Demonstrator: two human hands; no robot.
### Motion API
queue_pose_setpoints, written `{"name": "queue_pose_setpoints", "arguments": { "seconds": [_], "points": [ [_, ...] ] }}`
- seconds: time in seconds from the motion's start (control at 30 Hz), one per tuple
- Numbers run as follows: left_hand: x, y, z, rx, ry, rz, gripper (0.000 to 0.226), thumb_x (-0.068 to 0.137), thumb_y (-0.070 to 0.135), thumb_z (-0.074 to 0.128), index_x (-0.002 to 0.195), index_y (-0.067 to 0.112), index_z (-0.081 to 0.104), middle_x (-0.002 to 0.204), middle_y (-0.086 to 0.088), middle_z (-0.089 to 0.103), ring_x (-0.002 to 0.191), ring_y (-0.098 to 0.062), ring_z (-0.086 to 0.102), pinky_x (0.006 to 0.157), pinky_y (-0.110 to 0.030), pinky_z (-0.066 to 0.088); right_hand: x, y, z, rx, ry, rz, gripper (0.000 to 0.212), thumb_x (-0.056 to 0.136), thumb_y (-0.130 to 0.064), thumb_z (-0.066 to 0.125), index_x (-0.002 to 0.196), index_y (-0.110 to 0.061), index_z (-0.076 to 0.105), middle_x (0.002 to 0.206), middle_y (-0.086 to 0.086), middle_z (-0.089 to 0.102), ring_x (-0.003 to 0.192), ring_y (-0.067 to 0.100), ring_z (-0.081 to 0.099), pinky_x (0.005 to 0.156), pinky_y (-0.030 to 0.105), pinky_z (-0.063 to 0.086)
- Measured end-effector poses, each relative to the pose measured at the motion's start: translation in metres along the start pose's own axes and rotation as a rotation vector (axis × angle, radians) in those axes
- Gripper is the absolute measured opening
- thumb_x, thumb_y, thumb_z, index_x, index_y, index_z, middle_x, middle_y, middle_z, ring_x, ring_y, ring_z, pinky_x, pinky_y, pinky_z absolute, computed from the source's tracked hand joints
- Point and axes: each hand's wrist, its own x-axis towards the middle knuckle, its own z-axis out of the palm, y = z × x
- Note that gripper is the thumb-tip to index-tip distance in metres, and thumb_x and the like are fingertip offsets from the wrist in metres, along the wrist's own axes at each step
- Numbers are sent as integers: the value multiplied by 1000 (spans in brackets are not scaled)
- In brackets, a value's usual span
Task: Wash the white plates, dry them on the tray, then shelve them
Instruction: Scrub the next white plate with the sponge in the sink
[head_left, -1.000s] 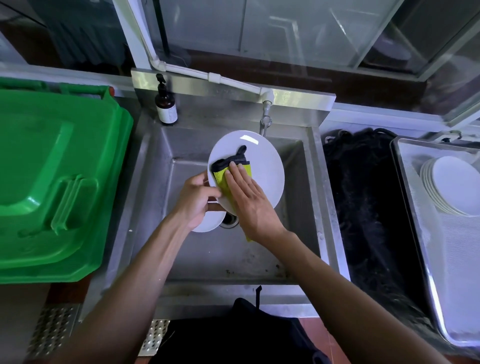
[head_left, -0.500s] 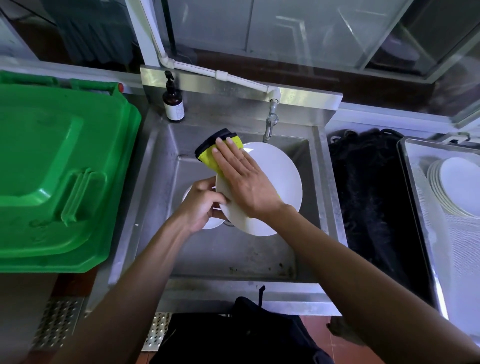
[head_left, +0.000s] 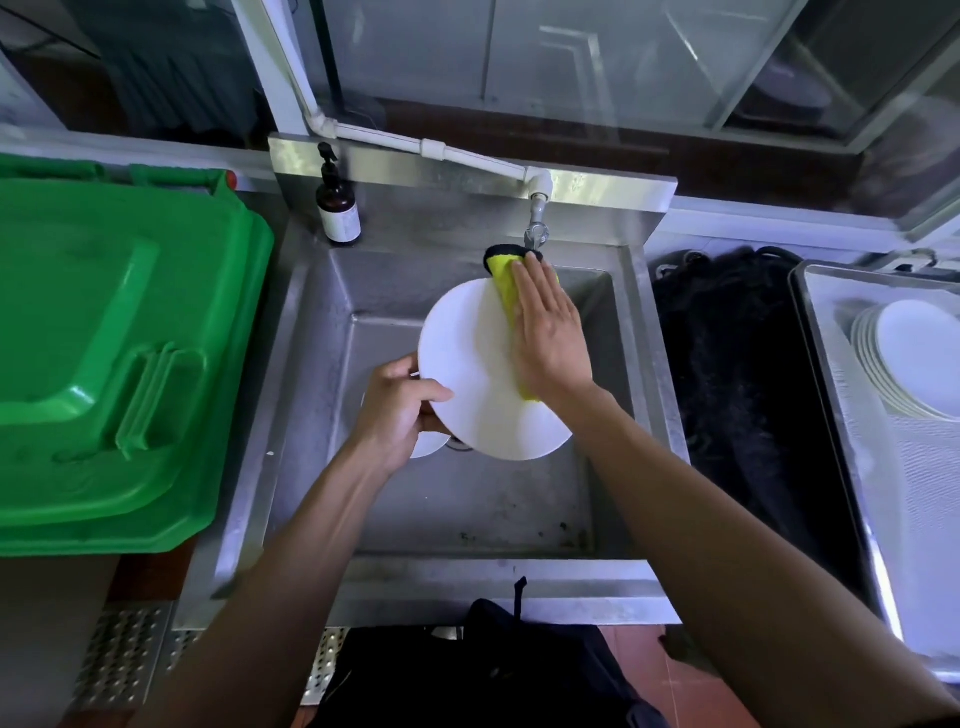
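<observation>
Over the steel sink (head_left: 311, 332) I hold a round white plate (head_left: 467, 364) tilted. My left hand (head_left: 395, 410) grips its lower left rim, thumb on the face. My right hand (head_left: 550, 332) lies flat with straight fingers and presses a yellow sponge with a black edge (head_left: 501, 270) against the plate's upper right part. A second white plate (head_left: 428, 444) lies in the basin, mostly hidden under the held plate and my left hand. Several white plates (head_left: 904, 353) are stacked on the metal tray (head_left: 831, 395) at the far right.
A tap (head_left: 535, 228) hangs just beyond the sponge. A brown pump bottle (head_left: 337, 208) stands at the sink's back left corner. Left of the sink lies a big green bin lid (head_left: 104, 353). Between sink and tray there is a black mat (head_left: 737, 395).
My right hand slid the sponge from the plate's upper left rim across to its upper right, below the tap. My left hand kept its grip on the lower left rim.
</observation>
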Motion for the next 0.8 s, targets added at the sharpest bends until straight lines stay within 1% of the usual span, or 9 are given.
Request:
{"name": "queue_pose_setpoints", "arguments": {
  "seconds": [0.1,0.2,0.37,0.53,0.6,0.63,0.7,0.73,0.8],
  "points": [
    [2,-3,1,-14,12,2,37,58,0,60,94,3,71,85,-11,72,68,-28,67,55,-40,56,-4,2,-2,-12,-22,53,55,107,-13,29,161,-17,19,170,1,10,157,15,2,126,35,10],
    [3,-4,1,-26,32,11,41,58,0,60,98,2,70,88,-12,72,70,-29,68,56,-41,57,-10,2,-1,-34,-31,74,58,106,-11,29,162,-16,14,170,3,4,157,18,-3,127,35,8],
    [5,-7,-1,-53,42,28,38,61,0,62,99,3,70,92,-15,72,75,-37,68,69,-58,60,-24,-4,3,9,-94,181,60,103,-7,28,161,-12,14,170,6,-1,157,22,-5,126,38,8],
    [4,-10,5,-59,45,34,41,62,-1,61,102,3,70,92,-14,71,75,-36,65,72,-61,60,-41,-16,7,89,-148,203,60,102,-6,26,161,-12,14,170,6,-1,157,20,-5,126,38,9],
    [4,-12,4,-52,51,31,40,63,-2,61,101,2,70,92,-15,70,75,-35,64,72,-60,60,-46,-23,9,136,-173,202,59,104,-6,27,161,-11,13,170,6,-1,157,19,-5,126,36,7],
    [5,-12,4,-45,53,33,37,65,-4,60,100,1,70,91,-16,69,75,-35,63,71,-59,60,-49,-27,10,163,-180,190,60,104,-7,32,161,-10,13,170,7,-1,157,19,-5,126,35,7],
    [7,-13,5,-26,58,41,32,72,-13,57,98,1,69,87,-16,68,74,-35,62,69,-55,61,-56,-37,13,204,-191,136,69,100,-6,49,160,-7,13,170,10,0,157,21,-4,126,31,5],
    [8,-13,6,-13,60,44,33,76,-17,54,98,2,69,84,-15,68,73,-34,62,67,-51,60,-59,-41,14,225,-209,115,72,99,-4,52,160,-6,13,170,10,0,157,21,-4,125,29,5],
    [9,-13,8,1,54,46,39,79,-20,49,101,3,70,82,-12,69,71,-32,64,62,-43,59,-65,-50,16,264,-226,81,67,102,-4,45,160,-8,13,170,7,0,157,20,-4,125,30,9]
  ]
}}
